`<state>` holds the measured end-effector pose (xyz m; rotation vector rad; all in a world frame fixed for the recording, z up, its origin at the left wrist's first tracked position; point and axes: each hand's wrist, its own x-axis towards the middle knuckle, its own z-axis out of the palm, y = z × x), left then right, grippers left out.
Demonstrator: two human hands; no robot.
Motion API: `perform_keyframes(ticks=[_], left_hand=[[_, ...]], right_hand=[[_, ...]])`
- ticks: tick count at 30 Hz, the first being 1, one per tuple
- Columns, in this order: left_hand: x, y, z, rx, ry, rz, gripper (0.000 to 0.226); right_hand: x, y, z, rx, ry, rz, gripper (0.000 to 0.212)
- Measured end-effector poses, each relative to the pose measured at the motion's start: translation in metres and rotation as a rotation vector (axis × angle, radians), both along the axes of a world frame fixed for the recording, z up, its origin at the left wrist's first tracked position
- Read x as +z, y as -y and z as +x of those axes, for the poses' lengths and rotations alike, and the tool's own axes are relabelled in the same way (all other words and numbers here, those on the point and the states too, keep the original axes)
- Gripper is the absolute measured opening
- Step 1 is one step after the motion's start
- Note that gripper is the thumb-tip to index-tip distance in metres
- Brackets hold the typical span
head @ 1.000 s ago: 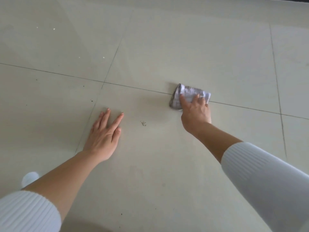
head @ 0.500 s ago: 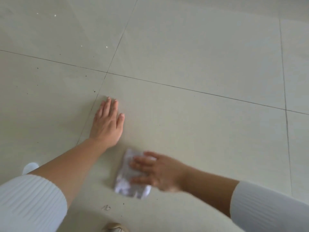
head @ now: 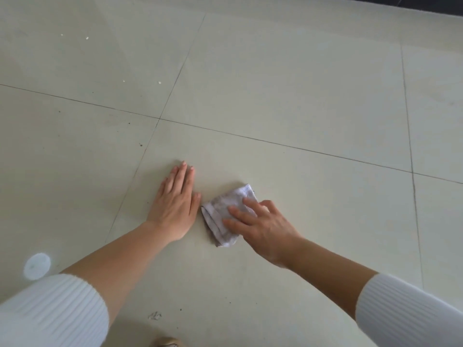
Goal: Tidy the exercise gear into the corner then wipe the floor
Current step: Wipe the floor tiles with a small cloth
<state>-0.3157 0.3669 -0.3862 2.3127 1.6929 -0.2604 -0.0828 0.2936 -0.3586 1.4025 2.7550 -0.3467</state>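
Two hands on the tiled floor (head: 300, 96): right hand (head: 265, 229) presses a folded cloth (head: 225, 199) flat-fingered, just beside the braced, flat left hand (head: 175, 204). Unpinched, the cloth could bunch or slip free.

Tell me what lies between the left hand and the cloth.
Nothing: only a thin strip of bare floor separates left hand from cloth, head view.
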Motion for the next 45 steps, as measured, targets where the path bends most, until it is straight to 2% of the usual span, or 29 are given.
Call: perform_keyframes(ticks=[3, 6, 8, 11, 19, 24, 29, 35, 45], left_hand=[[0.006, 0.005, 0.005, 0.017, -0.025, -0.077, 0.070], [0.028, 0.012, 0.009, 0.023, -0.034, -0.183, 0.062], [0.066, 0.015, 0.011, 0.054, -0.031, -0.235, 0.060], [0.149, 0.020, 0.009, 0.116, 0.031, -0.241, 0.059], [0.424, 0.062, -0.048, 0.378, 0.193, -0.196, 0.052], [0.585, 0.104, -0.116, 0.605, 0.199, -0.127, 0.050], [0.711, 0.142, -0.205, 0.828, 0.193, -0.033, 0.049], [0.808, 0.177, -0.335, 1.016, 0.192, 0.083, 0.047], [0.881, 0.186, -0.552, 1.240, 0.152, 0.226, 0.046]], right_hand=[[0.021, -0.015, 0.004, -0.133, -0.014, -0.110, 0.032], [0.062, -0.030, 0.005, -0.418, -0.101, -0.345, 0.034], [0.095, -0.035, 0.003, -0.520, -0.143, -0.366, 0.034], [0.164, -0.041, -0.006, -0.513, -0.119, -0.404, 0.030], [0.418, -0.052, -0.095, -0.355, -0.063, -0.411, 0.032], [0.575, -0.043, -0.185, -0.172, -0.061, -0.412, 0.033], [0.708, -0.041, -0.296, 0.002, -0.084, -0.395, 0.033], [0.811, -0.036, -0.445, 0.196, -0.137, -0.350, 0.031], [0.887, -0.063, -0.690, 0.456, -0.212, -0.225, 0.027]])
